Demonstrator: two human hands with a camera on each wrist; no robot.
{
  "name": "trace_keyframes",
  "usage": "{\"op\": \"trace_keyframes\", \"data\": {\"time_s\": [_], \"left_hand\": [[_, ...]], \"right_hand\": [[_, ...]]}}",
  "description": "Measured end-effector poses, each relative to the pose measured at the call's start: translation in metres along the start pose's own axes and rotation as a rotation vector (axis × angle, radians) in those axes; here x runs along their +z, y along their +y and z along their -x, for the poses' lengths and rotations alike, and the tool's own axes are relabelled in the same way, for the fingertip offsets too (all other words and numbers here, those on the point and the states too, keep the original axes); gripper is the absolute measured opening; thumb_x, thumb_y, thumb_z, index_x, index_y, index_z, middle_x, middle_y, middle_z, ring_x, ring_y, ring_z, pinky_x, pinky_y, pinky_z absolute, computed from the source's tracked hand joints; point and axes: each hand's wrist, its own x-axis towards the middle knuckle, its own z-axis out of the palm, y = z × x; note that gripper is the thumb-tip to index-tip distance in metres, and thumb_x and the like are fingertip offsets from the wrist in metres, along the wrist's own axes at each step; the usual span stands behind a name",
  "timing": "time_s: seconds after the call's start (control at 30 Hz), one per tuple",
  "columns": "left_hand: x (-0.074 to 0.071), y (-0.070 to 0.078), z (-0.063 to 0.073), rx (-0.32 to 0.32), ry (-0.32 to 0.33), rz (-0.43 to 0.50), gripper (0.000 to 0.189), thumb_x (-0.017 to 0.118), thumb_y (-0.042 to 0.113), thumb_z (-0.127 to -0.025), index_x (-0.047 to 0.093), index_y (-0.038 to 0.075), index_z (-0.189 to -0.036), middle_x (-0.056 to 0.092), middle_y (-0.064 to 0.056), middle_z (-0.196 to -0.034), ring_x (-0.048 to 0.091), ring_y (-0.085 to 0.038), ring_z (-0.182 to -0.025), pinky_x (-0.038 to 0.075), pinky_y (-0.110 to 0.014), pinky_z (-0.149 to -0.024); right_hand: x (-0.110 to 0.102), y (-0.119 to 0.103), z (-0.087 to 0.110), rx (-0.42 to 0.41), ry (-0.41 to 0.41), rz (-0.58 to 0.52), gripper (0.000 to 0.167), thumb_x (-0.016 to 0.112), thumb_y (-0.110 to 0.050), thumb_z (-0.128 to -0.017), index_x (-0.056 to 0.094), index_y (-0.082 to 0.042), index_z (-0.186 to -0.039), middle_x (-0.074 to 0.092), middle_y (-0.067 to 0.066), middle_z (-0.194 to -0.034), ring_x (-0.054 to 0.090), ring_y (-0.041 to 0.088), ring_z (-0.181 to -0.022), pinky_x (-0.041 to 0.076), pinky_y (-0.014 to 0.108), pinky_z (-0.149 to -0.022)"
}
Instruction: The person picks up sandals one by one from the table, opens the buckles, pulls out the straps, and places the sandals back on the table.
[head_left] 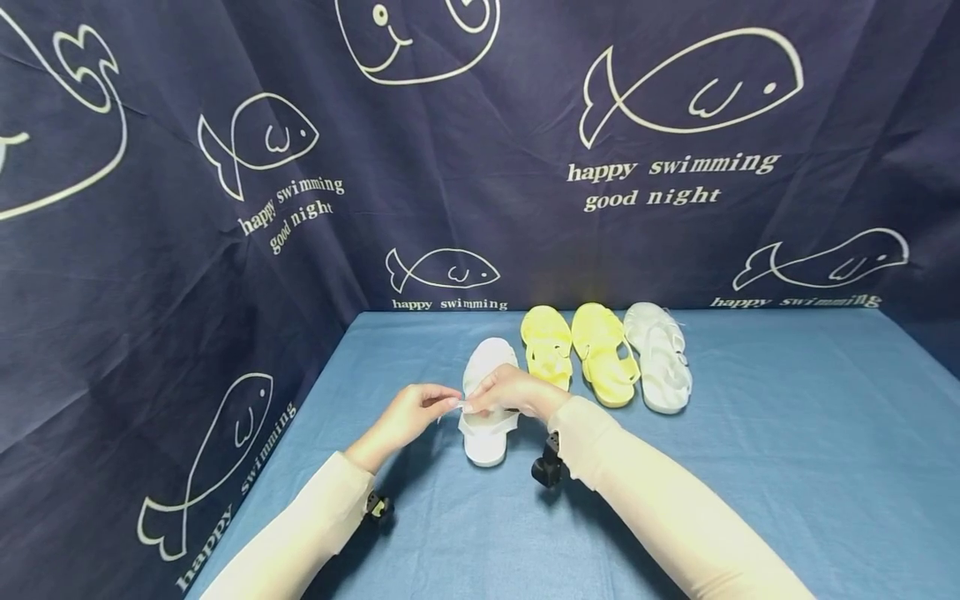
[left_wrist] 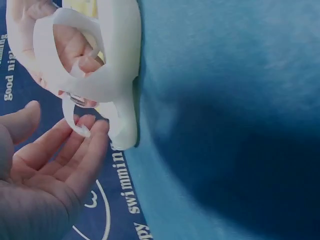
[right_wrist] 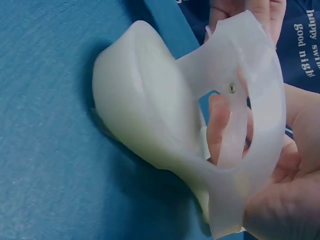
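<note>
While your left sleeve (head_left: 307, 517) and right sleeve (head_left: 660, 483) reach in from the near side of the left yellow sandal (head_left: 547, 342), a small black camera (head_left: 547, 468) sits at each wrist. Your left hand (head_left: 412, 414), left of that yellow sandal and nearer you, has its thumb spread from its fingers; the loose end of a strap (left_wrist: 68, 114) lies at the fingertips, and you cannot tell how firmly they touch it. Your right hand (head_left: 517, 392), at the near end of the left yellow sandal, pinches the strap by its buckle (left_wrist: 77, 100).

Under your hands the white sandal (head_left: 486, 451) stands sole down on a blue cloth (head_left: 750, 467), left of the left yellow sandal and nearer you. Its heel faces you, its toe points away, and its long axis runs almost straight out from you.

Just right of the left yellow sandal lies another yellow sandal (head_left: 596, 342), then a second white sandal (head_left: 655, 358), toes all pointing away. Behind the left yellow sandal hangs a navy curtain (head_left: 525, 183) printed with fish.
</note>
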Motion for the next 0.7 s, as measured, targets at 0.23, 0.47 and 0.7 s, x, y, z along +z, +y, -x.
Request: {"op": "trace_keyframes", "data": {"time_s": [0.23,0.47,0.7], "left_hand": [[0.004,0.005,-0.006,0.029,-0.014,-0.037,0.021,0.067,0.018,-0.092,0.074,0.005,-0.107,0.074,-0.007,-0.089,0.065,-0.009,-0.077,0.050,-0.017,-0.066],[0.005,0.006,-0.014,-0.012,-0.041,-0.087,0.020,0.070,0.022,-0.090,0.076,0.009,-0.102,0.071,-0.006,-0.077,0.058,-0.007,-0.067,0.047,-0.019,-0.061],[0.005,0.005,-0.023,-0.001,-0.092,-0.081,0.017,0.073,0.014,-0.086,0.075,0.003,-0.099,0.075,-0.010,-0.090,0.064,-0.003,-0.074,0.054,-0.019,-0.068]], "right_hand": [[-0.006,-0.010,0.000,-0.054,-0.022,0.145,0.026,0.081,-0.019,-0.079,0.076,-0.003,-0.099,0.074,0.001,-0.080,0.061,0.008,-0.078,0.046,0.018,-0.075],[-0.015,-0.023,0.002,-0.068,-0.073,0.291,0.022,0.073,-0.005,-0.081,0.074,0.002,-0.102,0.075,0.009,-0.093,0.062,0.010,-0.083,0.051,0.021,-0.081],[-0.020,-0.033,0.004,0.014,-0.110,0.451,0.008,0.067,-0.002,-0.085,0.075,-0.002,-0.085,0.073,0.011,-0.079,0.065,0.017,-0.075,0.054,0.028,-0.079]]}}
